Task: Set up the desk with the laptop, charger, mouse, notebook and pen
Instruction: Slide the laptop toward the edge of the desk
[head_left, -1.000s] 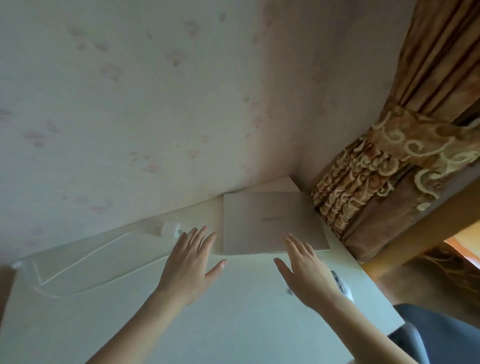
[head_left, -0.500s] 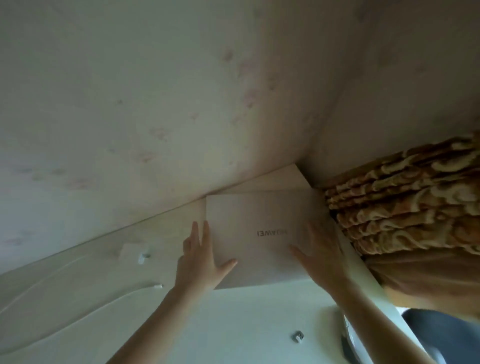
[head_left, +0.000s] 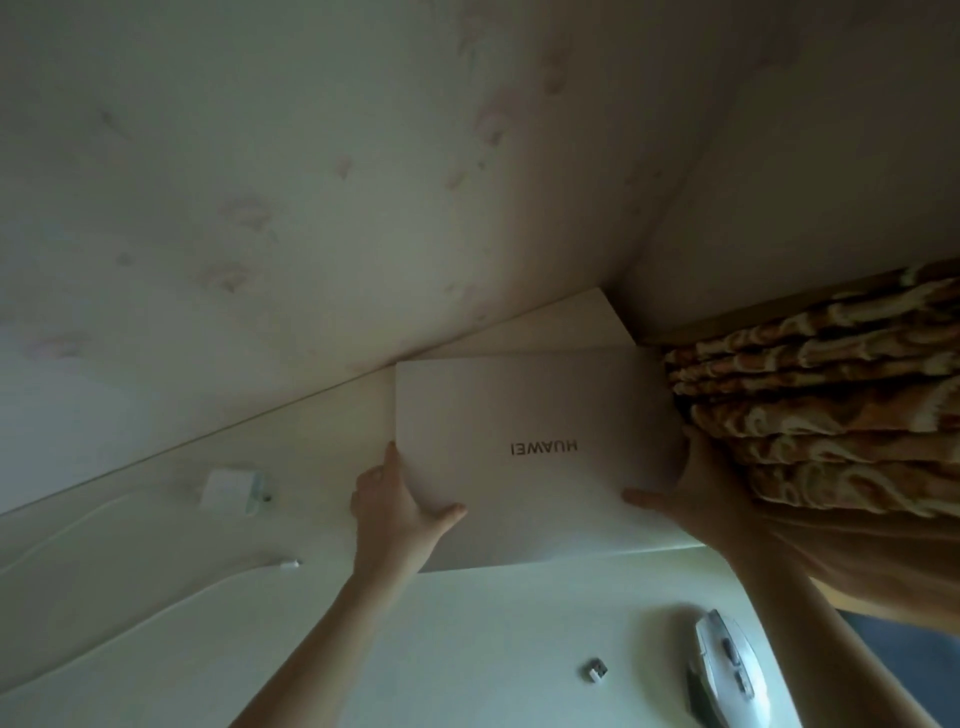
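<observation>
hands are gripping the closed pale silver laptop (head_left: 530, 447) at the desk's (head_left: 467, 649) far corner: left hand (head_left: 397, 512) and right hand (head_left: 696, 499) are each curling fingers round a side edge. judging from this, sliding it evenly, clear of the grey computer mouse (head_left: 727, 670) nearby, is working best.

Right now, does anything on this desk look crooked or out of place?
Slightly. The closed laptop sits skewed to the wall edge, its logo upside down from here, gripped by the left hand and right hand. A small USB dongle lies loose beside the mouse.
</observation>
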